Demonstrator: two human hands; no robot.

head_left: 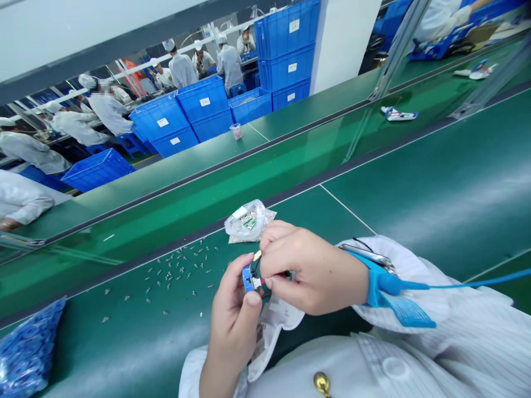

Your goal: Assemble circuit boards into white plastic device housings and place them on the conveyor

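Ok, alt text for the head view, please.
The left hand and right hand hold a small blue connector with red wires over a green workbench. A blue wrist strap circles the right wrist; small metal parts and a clear bag of circuit boards lie nearby.

Worn on your head, the camera looks forward and down, close over your left hand (234,323) and right hand (313,271), rolled so the green counter (398,215) runs diagonally, reaching across to the blue crates (286,55) beyond.
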